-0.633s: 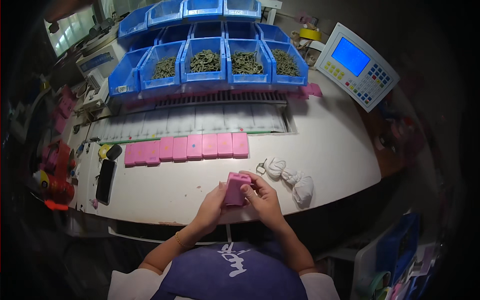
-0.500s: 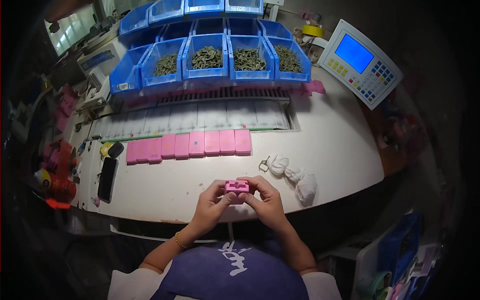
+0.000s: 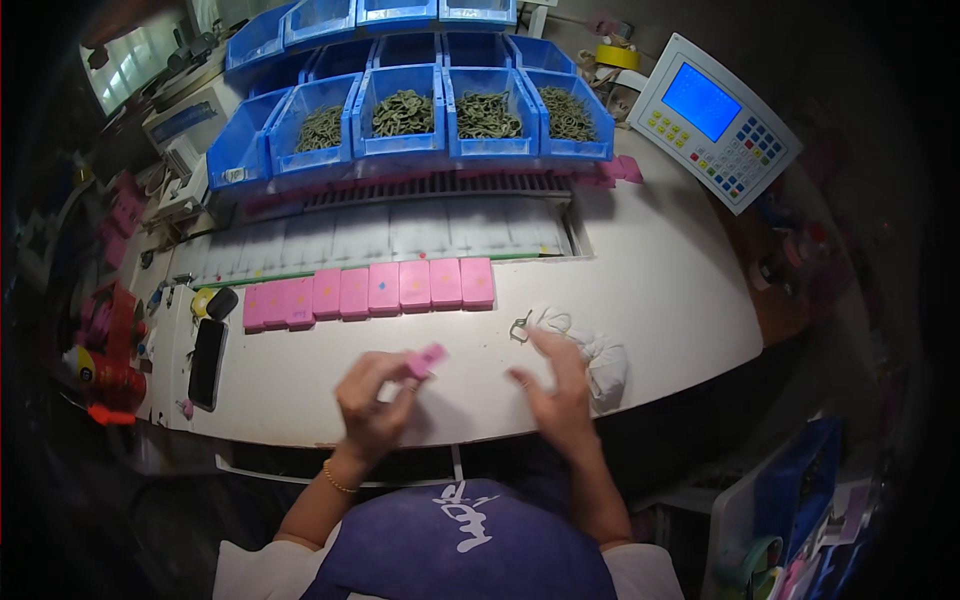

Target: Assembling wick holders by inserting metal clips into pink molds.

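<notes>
My left hand point(image 3: 374, 405) pinches a pink mould block point(image 3: 427, 360) above the near part of the table, and motion blurs the block's details. On the right, my right hand point(image 3: 562, 392) has its fingers apart and nothing visible in them. Its fingertips are beside a knotted white cloth bundle point(image 3: 606, 368), partly covering it. A small greenish wire-like piece point(image 3: 520, 327) lies just left of those fingertips. Farther back, several similar pink blocks point(image 3: 383, 288) stand side by side in a row.
Blue bins point(image 3: 400, 143) filled with small greenish pieces rise at the back, behind a slatted grille point(image 3: 440, 188). A white control panel point(image 3: 716, 122) with a blue screen stands back right. A black phone point(image 3: 207, 364) lies at the left, near an orange-red holder point(image 3: 112, 340).
My hands have parted. The left has carried the pink block leftward and tilted it, while the right has let go and moved right to the cloth bundle. The view has shifted slightly.
</notes>
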Demonstrator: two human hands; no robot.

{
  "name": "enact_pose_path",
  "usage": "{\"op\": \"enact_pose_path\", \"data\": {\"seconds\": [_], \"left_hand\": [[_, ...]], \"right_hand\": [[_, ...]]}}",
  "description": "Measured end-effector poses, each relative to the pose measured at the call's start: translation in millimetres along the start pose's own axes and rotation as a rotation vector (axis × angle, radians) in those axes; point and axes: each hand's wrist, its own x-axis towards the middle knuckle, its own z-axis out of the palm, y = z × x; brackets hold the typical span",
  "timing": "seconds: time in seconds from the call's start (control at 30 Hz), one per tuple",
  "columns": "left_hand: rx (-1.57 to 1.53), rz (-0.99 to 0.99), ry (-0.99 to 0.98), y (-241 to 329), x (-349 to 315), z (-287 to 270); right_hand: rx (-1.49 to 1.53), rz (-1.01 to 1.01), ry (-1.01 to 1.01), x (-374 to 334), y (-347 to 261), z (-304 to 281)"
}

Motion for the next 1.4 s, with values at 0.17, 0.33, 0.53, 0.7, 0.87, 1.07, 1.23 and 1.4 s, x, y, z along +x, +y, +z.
{"op": "enact_pose_path", "data": {"seconds": [0.17,0.33,0.53,0.7,0.87,1.07,1.23,1.4], "left_hand": [[0.473,-0.106,0.111,-32,-17,-32],[0.569,-0.044,-0.217,-22,-20,-36],[0.529,-0.244,-0.251,-28,-24,-54],[0.529,-0.297,-0.194,-31,-31,-52],[0.507,-0.288,-0.189,-35,-36,-51],[0.504,-0.256,-0.099,-42,-47,-58],[0.540,-0.148,-0.070,-41,-28,-42],[0.431,-0.171,0.035,-57,-7,-45]], "right_hand": [[-0.540,0.061,-0.109,-4,57,-34],[-0.542,0.104,0.005,-4,68,-55],[-0.252,0.479,0.104,30,128,-81],[0.148,0.138,0.792,138,210,-175],[0.264,0.024,0.682,216,222,-233],[0.000,0.254,0.740,237,224,-213],[-0.410,0.293,0.732,224,257,-269],[-0.311,0.242,0.649,233,257,-257]]}}
